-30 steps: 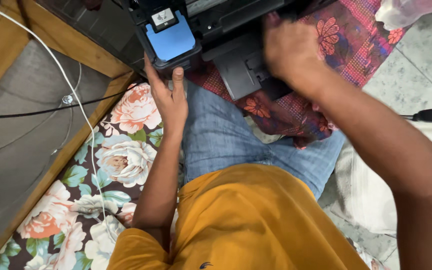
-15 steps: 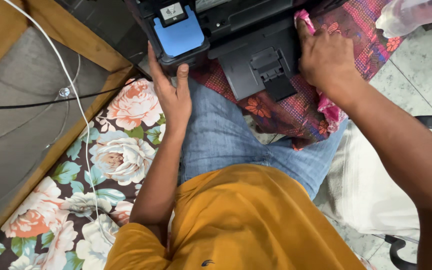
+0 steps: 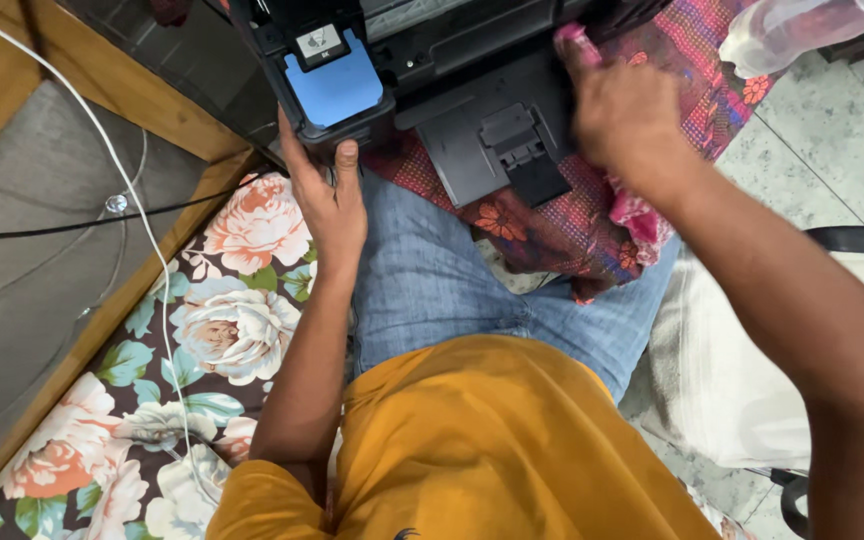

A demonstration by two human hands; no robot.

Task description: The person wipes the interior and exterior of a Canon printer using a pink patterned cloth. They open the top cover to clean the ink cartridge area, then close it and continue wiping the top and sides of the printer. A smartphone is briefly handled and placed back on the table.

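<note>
A black printer (image 3: 472, 70) rests on my lap, over a red patterned cloth (image 3: 672, 70). Its near left corner has a blue panel (image 3: 337, 88) in a black housing. My left hand (image 3: 320, 195) grips that corner from below, thumb and fingers on the housing edge. My right hand (image 3: 617, 110) presses a pink rag (image 3: 580, 42) against the printer's right side; the hand is blurred. A grey folded tray (image 3: 487, 140) sticks out of the printer between my hands.
A floral cushion (image 3: 222, 320) lies to my left, beside a wood-framed glass table (image 3: 42, 260) crossed by a white cable (image 3: 157, 250) and a black cable. A clear plastic bottle (image 3: 792, 30) lies at top right on the tiled floor (image 3: 832, 150). White fabric (image 3: 732, 370) is at my right.
My right hand with the pink rag slid left along the printer's side after moving right before that. My left hand kept its grip on the corner.
</note>
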